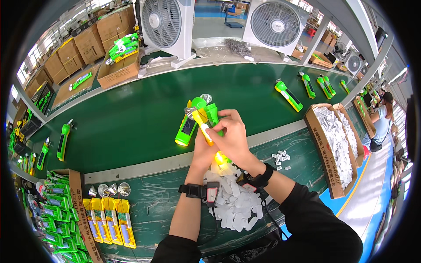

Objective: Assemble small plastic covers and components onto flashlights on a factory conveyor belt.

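Note:
Both hands meet over the near edge of the green conveyor belt, around a yellow-and-green flashlight (201, 115). My left hand (205, 151) is wrapped round its body from below. My right hand (232, 135) is closed at its side, with thumb and fingers pressed on the housing; whether a small part sits between them is hidden. A yellow glow (222, 158) shows below the hands, at what looks like the lit lower end. Just behind lies a green flashlight (186, 129) on the belt. Under my wrists spreads a pile of translucent white plastic pieces (237, 204).
Yellow flashlight halves (111, 221) with silver reflectors stand in a row at left, beside a carton (81, 210) of green housings. At right is a carton (326, 153) of white pieces. More flashlights (288, 95) lie on the belt (131, 127). A person (382, 118) works far right.

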Available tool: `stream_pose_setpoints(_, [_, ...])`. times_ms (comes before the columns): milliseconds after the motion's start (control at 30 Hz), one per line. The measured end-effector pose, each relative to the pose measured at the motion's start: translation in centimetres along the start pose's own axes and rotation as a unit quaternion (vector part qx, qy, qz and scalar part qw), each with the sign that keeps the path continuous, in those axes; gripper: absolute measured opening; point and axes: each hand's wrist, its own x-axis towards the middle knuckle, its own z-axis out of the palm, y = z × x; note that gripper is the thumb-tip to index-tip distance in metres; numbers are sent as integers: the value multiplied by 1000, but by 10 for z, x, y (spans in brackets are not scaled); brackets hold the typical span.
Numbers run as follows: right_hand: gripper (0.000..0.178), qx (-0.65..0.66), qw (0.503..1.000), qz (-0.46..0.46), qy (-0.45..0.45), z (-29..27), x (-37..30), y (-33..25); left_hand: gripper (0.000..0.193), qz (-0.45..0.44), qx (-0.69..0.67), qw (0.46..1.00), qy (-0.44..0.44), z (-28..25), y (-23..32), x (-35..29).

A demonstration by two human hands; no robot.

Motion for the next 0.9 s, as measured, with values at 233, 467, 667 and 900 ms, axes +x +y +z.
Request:
stream_pose_setpoints(233, [15, 21, 998, 57, 3, -1, -1, -5, 65, 10, -21, 1000, -13, -1, -3, 1])
stream_pose_setpoints(467, [14, 2, 999, 34, 0, 3, -3, -4, 68, 38, -17, 999, -13, -1, -8, 3])
stream_pose_setpoints(667, [13, -22, 1000, 20, 10, 11, -9, -7, 65, 124, 77, 989, -7, -4, -17, 5])
stream_pose_setpoints(900, [16, 91, 990, -1, -105, -21, -6, -5, 52, 18, -38, 999, 20, -1, -6, -1])
